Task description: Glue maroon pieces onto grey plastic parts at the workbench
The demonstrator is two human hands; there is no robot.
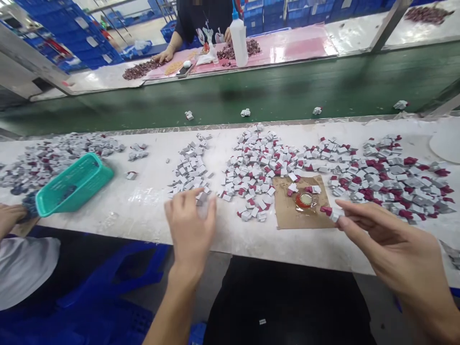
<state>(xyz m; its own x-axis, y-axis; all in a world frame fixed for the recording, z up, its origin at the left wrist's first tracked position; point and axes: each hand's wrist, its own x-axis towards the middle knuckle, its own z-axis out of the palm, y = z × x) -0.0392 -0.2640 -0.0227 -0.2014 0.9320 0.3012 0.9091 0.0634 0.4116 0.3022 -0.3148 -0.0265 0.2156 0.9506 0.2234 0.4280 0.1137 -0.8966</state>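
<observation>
My right hand [388,239] pinches a small grey and dark red piece [334,213] between thumb and forefinger, at the right edge of a brown cardboard square [291,218]. On the cardboard lie a round red-rimmed item [304,200] in clear wrap and a few pieces. My left hand [190,223] is over the near end of a pile of grey pieces [190,165], with thumb and fingers apart; a grey piece shows between them, and whether they touch it is unclear. A mixed pile [255,158] lies in the middle, and a grey and red pile [388,182] at the right.
A teal basket [75,184] stands at the left, beside another person's hand [10,218] and a grey pile [61,153]. Beyond the table edge runs a green belt [223,100] bearing several pieces. Across it, a person works behind a white bottle [239,40].
</observation>
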